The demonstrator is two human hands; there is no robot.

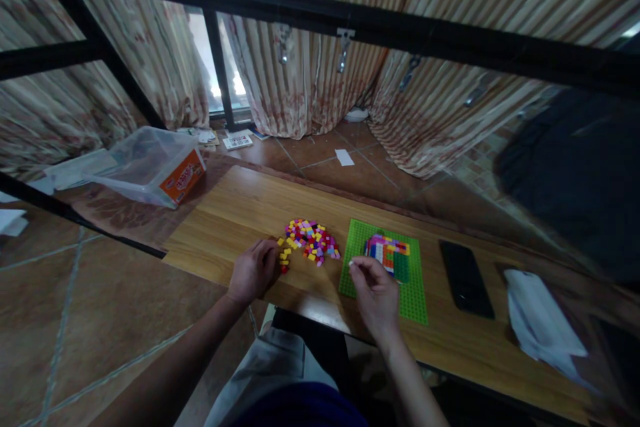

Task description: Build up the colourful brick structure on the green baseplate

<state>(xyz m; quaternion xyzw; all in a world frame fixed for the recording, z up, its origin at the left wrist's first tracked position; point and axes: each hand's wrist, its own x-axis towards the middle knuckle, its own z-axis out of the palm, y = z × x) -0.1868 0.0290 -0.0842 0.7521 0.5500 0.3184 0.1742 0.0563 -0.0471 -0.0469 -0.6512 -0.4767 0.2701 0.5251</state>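
My right hand [377, 292] hovers over the near left part of a green studded baseplate [413, 307], thumb and forefinger pinched on a small white brick [351, 265]. On the plate stands a patch of coloured toy bricks [387, 253], with blue, white, orange, pink and green rows; the hand covers a bit of it. Farther left, my left hand [254, 271] rests on the wooden board with its fingers curled together beside a few yellow bricks [285, 255]. What those fingers hold, if anything, is hidden. A loose pile of small bricks [313, 237] in pink, yellow, red and purple lies between both hands.
Right of the baseplate lies a black phone [465, 278], then a white plastic packet [543, 320]. A clear plastic tub [145, 170] with an orange label stands at the far left. A dark metal bar [320, 10] crosses above the board [240, 193], before the curtains.
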